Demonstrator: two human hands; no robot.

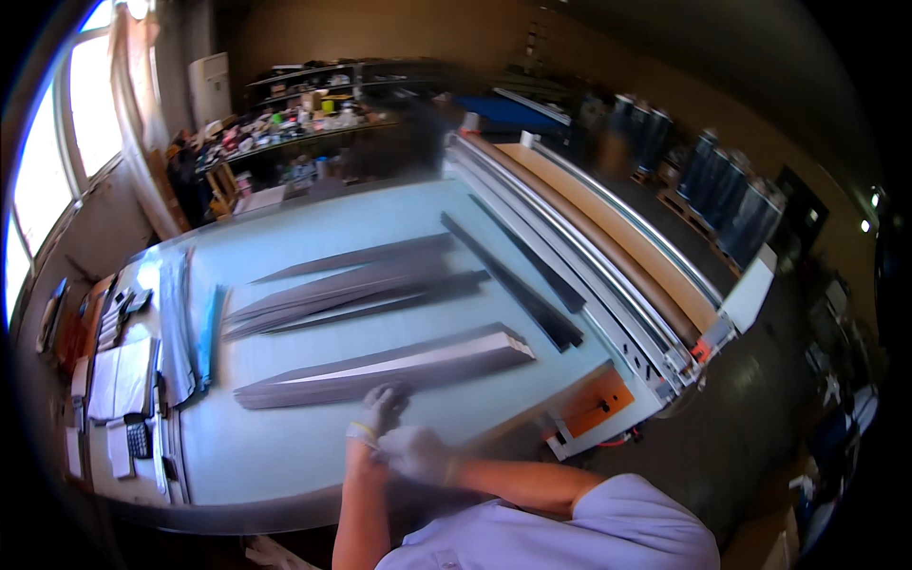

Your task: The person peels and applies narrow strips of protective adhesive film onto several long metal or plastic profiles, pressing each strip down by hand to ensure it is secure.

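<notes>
Both my hands wear pale gloves and are blurred. My left hand (382, 408) reaches forward to the near edge of a long stack of dark tapered strips (399, 366) on the light blue table (275, 446), fingers spread, holding nothing. My right hand (416, 454) lies against my left wrist at the glove cuff; its grip is too blurred to read. More dark strips (351, 290) fan out farther back, and two long black strips (518, 280) lie toward the right.
A long white machine rail with a brown roll (594, 242) runs along the table's right side, with an orange box (600, 404) at its near end. Papers and a calculator (140, 439) lie at the left edge. Cluttered shelves (304, 119) and dark rolls (727, 190) stand behind.
</notes>
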